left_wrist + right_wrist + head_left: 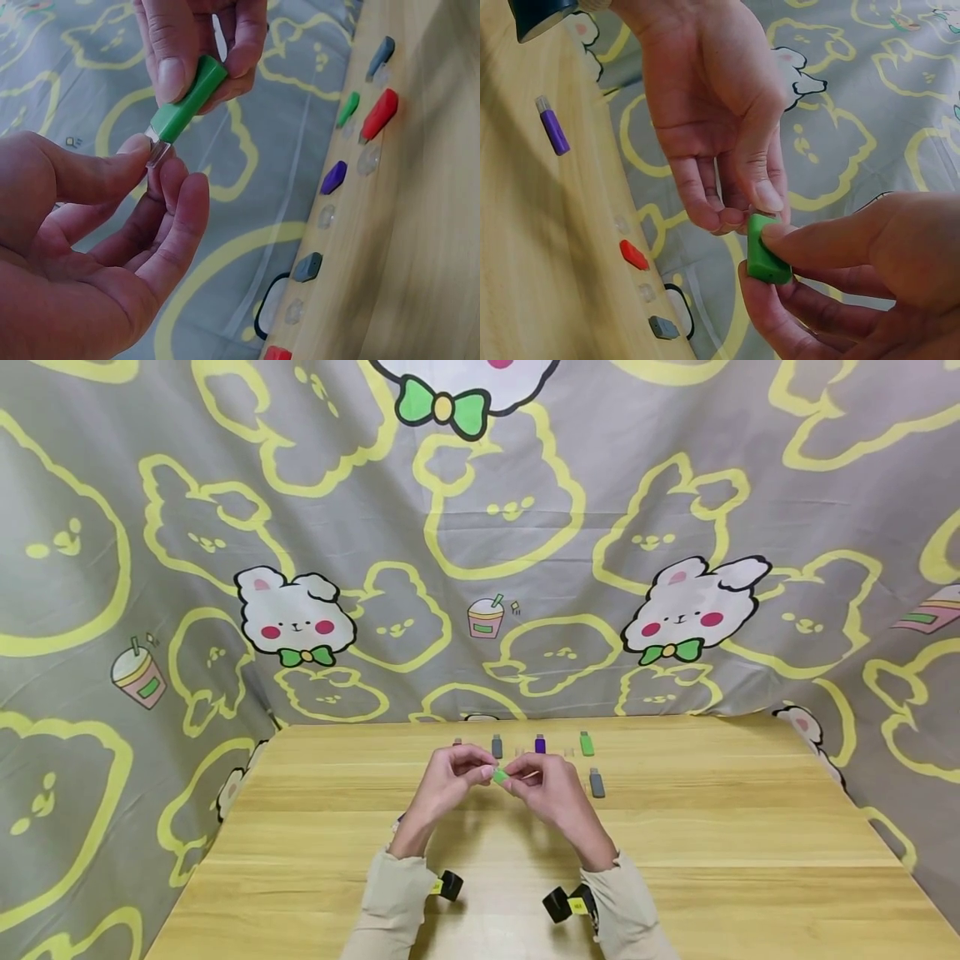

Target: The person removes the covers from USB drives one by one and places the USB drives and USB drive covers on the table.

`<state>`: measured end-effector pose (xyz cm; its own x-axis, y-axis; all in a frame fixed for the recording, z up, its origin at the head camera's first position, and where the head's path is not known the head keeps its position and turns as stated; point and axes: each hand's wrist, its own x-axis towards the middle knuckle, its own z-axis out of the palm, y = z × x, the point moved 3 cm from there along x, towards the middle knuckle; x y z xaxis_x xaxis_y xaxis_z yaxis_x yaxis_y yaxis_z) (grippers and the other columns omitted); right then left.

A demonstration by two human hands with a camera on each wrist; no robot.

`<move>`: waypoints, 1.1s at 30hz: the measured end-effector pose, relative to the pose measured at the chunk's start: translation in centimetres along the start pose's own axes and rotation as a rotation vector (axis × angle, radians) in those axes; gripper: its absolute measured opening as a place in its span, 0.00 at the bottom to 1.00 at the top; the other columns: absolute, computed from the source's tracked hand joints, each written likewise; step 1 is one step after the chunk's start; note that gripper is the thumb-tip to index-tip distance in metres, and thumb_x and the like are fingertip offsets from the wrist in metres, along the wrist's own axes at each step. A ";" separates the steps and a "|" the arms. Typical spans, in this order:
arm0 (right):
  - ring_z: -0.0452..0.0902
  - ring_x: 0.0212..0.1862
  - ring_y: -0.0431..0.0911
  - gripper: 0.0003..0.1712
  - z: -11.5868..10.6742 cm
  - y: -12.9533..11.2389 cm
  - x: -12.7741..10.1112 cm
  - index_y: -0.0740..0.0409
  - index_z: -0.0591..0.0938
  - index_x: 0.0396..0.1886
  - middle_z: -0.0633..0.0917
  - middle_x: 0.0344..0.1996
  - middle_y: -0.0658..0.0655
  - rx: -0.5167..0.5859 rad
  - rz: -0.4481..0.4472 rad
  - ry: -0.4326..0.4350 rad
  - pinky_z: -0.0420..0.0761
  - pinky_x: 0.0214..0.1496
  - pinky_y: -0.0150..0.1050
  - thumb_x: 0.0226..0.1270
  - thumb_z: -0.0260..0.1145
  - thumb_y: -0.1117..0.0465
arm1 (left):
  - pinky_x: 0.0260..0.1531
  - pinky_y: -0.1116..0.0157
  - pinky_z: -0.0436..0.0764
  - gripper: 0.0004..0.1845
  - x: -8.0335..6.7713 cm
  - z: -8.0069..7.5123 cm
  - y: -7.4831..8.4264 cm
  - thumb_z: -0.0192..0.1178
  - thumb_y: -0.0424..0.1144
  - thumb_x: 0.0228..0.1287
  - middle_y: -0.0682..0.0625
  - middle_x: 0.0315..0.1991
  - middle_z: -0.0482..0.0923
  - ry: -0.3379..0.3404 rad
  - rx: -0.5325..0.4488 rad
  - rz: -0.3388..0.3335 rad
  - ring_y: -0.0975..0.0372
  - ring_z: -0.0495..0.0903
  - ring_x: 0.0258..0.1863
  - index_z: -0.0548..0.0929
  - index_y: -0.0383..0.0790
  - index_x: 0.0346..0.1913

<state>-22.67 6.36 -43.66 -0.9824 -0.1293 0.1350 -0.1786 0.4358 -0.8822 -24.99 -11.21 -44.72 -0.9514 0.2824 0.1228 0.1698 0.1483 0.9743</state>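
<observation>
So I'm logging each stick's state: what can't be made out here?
- Green USB stick: connector end hidden by the left hand fingertips, left wrist view; in the head view it is too small.
- Clear caps on the table: too small in the head view.
- Red stick: cut off by the bottom edge.

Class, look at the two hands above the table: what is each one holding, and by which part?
The right hand pinches the green stick's body; the left hand has its grip on the clear cap at the stick's end.
</observation>
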 end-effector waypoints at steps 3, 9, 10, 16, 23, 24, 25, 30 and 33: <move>0.86 0.35 0.46 0.04 0.0 -0.1 -0.1 0.58 0.88 0.34 0.89 0.33 0.51 -0.012 0.000 -0.012 0.87 0.38 0.39 0.62 0.76 0.70 | 0.41 0.61 0.87 0.06 0.0 -0.1 -0.2 0.64 0.23 0.67 0.38 0.40 0.85 -0.012 -0.001 -0.006 0.50 0.86 0.36 0.85 0.24 0.44; 0.85 0.32 0.44 0.04 -0.7 0.5 -0.2 0.58 0.88 0.33 0.87 0.30 0.51 -0.040 0.039 -0.022 0.86 0.34 0.37 0.62 0.77 0.68 | 0.39 0.65 0.88 0.07 -0.3 -2.6 -0.5 0.61 0.19 0.67 0.34 0.40 0.84 0.134 -0.080 -0.032 0.53 0.85 0.34 0.83 0.19 0.46; 0.84 0.32 0.44 0.04 -1.0 0.6 -0.2 0.58 0.88 0.33 0.87 0.30 0.51 -0.042 0.044 -0.015 0.85 0.34 0.37 0.61 0.77 0.68 | 0.39 0.65 0.88 0.07 -0.4 -3.2 -0.5 0.61 0.19 0.67 0.34 0.40 0.83 0.165 -0.094 -0.031 0.54 0.85 0.34 0.83 0.19 0.46; 0.87 0.33 0.46 0.09 -1.7 1.3 0.0 0.60 0.90 0.43 0.87 0.32 0.51 -0.043 0.022 0.009 0.86 0.35 0.37 0.64 0.73 0.70 | 0.40 0.65 0.88 0.07 -0.5 -4.9 -0.4 0.62 0.22 0.69 0.30 0.42 0.83 0.163 -0.106 -0.026 0.57 0.85 0.35 0.83 0.19 0.46; 0.87 0.33 0.48 0.07 -1.0 2.2 0.6 0.62 0.88 0.39 0.87 0.32 0.54 0.017 0.000 0.070 0.87 0.37 0.39 0.62 0.74 0.72 | 0.40 0.65 0.87 0.07 -0.3 -5.4 -0.3 0.64 0.23 0.68 0.31 0.43 0.85 0.165 -0.052 -0.046 0.56 0.87 0.37 0.84 0.21 0.46; 0.87 0.33 0.48 0.06 -0.8 2.4 0.7 0.61 0.88 0.38 0.87 0.31 0.54 0.025 0.003 0.081 0.87 0.37 0.39 0.61 0.74 0.72 | 0.40 0.66 0.87 0.07 -0.2 -5.4 -0.3 0.64 0.22 0.67 0.31 0.43 0.85 0.171 -0.042 -0.046 0.55 0.87 0.37 0.84 0.21 0.46; 0.87 0.32 0.48 0.06 -0.7 2.5 0.8 0.62 0.88 0.37 0.88 0.31 0.54 0.032 0.008 0.092 0.87 0.37 0.39 0.60 0.75 0.72 | 0.40 0.66 0.87 0.07 -0.2 -5.5 -0.4 0.64 0.22 0.67 0.32 0.43 0.85 0.175 -0.036 -0.046 0.54 0.87 0.37 0.85 0.22 0.45; 0.87 0.31 0.47 0.06 0.5 3.2 1.6 0.63 0.87 0.37 0.87 0.30 0.55 0.038 0.043 0.103 0.86 0.34 0.36 0.60 0.75 0.71 | 0.40 0.66 0.87 0.05 -0.3 -5.7 -0.5 0.64 0.22 0.66 0.37 0.41 0.86 0.179 -0.013 -0.057 0.57 0.86 0.36 0.86 0.25 0.43; 0.85 0.29 0.45 0.07 1.4 3.5 2.0 0.63 0.88 0.38 0.88 0.29 0.54 -0.011 0.062 0.088 0.84 0.30 0.35 0.60 0.76 0.68 | 0.40 0.67 0.86 0.06 -0.4 -5.8 -0.7 0.65 0.22 0.66 0.36 0.41 0.86 0.177 -0.004 -0.059 0.56 0.86 0.36 0.86 0.25 0.44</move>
<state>-25.19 6.36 -47.06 -0.9925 -0.0232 0.1203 -0.1179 0.4500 -0.8852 -26.20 -16.90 -44.38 -0.9901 0.1021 0.0965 0.1117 0.1554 0.9815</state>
